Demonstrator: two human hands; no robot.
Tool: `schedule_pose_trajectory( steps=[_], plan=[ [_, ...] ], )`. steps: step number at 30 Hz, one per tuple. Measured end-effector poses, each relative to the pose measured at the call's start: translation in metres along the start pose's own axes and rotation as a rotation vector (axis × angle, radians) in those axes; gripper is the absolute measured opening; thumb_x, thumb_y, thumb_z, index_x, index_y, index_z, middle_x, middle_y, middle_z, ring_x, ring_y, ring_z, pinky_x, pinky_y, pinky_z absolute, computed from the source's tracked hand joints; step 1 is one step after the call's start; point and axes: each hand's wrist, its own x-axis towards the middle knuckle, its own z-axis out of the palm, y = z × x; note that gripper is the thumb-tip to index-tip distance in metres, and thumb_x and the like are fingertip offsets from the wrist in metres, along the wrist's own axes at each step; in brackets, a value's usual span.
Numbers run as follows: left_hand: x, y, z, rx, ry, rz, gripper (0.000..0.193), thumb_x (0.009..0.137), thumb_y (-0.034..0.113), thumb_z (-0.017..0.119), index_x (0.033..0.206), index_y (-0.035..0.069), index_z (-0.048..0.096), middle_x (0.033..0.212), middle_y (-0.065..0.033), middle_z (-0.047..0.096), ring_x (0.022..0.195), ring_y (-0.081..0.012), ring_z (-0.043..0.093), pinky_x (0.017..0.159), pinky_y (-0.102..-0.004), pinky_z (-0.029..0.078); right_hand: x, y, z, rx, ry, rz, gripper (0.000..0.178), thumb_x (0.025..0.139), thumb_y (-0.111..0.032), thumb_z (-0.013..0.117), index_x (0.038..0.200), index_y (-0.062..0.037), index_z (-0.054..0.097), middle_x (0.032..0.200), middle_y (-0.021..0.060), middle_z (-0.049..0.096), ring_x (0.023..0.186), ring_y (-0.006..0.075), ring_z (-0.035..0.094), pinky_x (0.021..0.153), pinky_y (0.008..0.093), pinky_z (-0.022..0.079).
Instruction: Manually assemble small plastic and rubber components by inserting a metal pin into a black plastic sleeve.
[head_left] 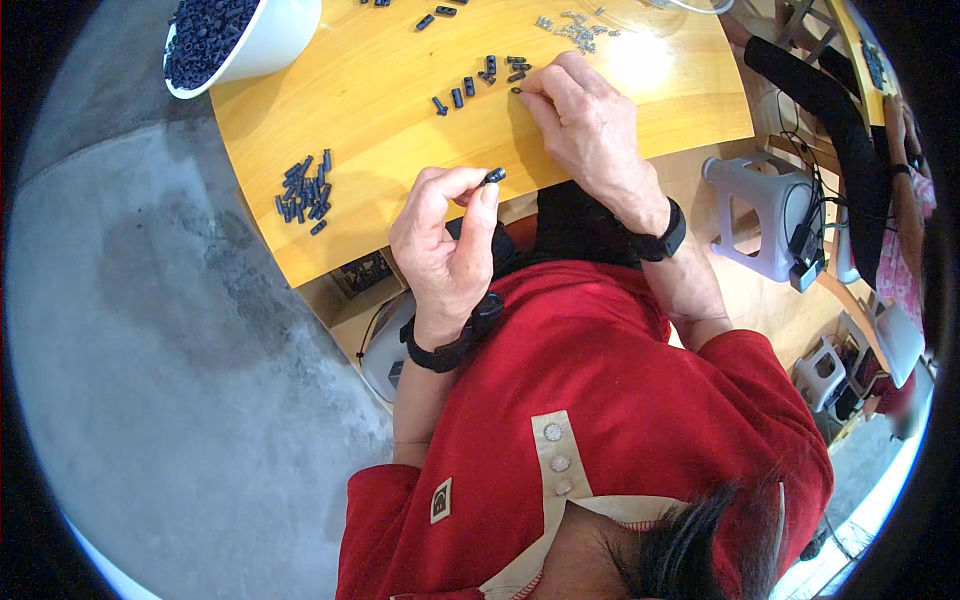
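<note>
My left hand (443, 240) is closed in a pinch over the table's near edge. Between its thumb and forefinger is a small black cylindrical plastic part (495, 176). To the right and farther forward, my right hand (590, 118) is bent low over the wood, thumb and forefinger together. A tiny black piece (516, 91) shows at those fingertips, too small to name. Just beyond lie several loose black parts (469, 86) in a slanting row. Left of my left hand is a pile of similar black parts (305, 190).
A white tub (270, 45) full of small black pieces stands at the table's far left corner. Small silvery metal pieces (578, 32) are scattered at the back of the wooden table (370, 130). A grey plastic stool (762, 215) and another person's arm (908, 215) are at the right.
</note>
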Motion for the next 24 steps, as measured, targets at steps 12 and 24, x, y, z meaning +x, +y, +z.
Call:
schedule_pose_trajectory(
  steps=[12, 24],
  plan=[
    [-0.002, 0.011, 0.000, -0.018, -0.036, 0.022, 0.010, 0.086, -0.008, 0.063, 0.096, -0.004, 0.062, 0.085, -0.0073, 0.060, 0.078, -0.0122, 0.057, 0.070, -0.0227, 0.046, -0.029, -0.012, -0.038, 1.655, -0.411, 0.642, 0.012, 0.093, -0.008, 0.064, 0.101, 0.0003, 0.064, 0.084, 0.0078, 0.069, 0.069, 0.0143, 0.069, 0.064, 0.0265, 0.058],
    [-0.005, 0.017, 0.000, -0.040, -0.063, 0.034, 0.011, 0.086, -0.008, 0.063, 0.096, -0.004, 0.062, 0.086, -0.0088, 0.061, 0.076, -0.0136, 0.058, 0.071, -0.0244, 0.047, -0.034, -0.016, -0.039, 1.679, -0.404, 0.500, 0.012, 0.092, -0.011, 0.066, 0.100, -0.0015, 0.065, 0.081, 0.0064, 0.068, 0.066, 0.0120, 0.067, 0.060, 0.0239, 0.055]
  ],
)
